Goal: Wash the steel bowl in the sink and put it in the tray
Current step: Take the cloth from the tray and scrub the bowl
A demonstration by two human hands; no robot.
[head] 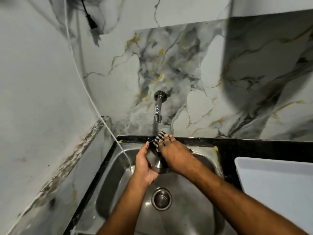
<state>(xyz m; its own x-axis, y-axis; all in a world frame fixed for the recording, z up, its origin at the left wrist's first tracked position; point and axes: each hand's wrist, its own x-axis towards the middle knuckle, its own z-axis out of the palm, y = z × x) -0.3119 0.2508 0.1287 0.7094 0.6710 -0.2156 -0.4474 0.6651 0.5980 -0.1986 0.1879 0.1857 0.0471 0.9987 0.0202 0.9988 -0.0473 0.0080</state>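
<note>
A small steel bowl [154, 159] is held tilted above the steel sink [118, 180], its base ring turned toward me and its rim up under the tap. My left hand [144, 164] grips it from the left and below. My right hand [174, 152] presses a black-and-white striped scrubber [158, 138] against the bowl's upper side. Most of the bowl is hidden behind both hands. A thin stream of water falls from the chrome tap [158, 108] toward the scrubber. The white tray [277, 189] lies on the counter at the right.
The drain [161, 198] sits in the sink bottom below my arms. A white hose [94, 106] runs down the left wall into the sink. Black counter [254, 146] borders the sink. The marble wall stands close behind, and a black plug [90, 21] hangs at the upper left.
</note>
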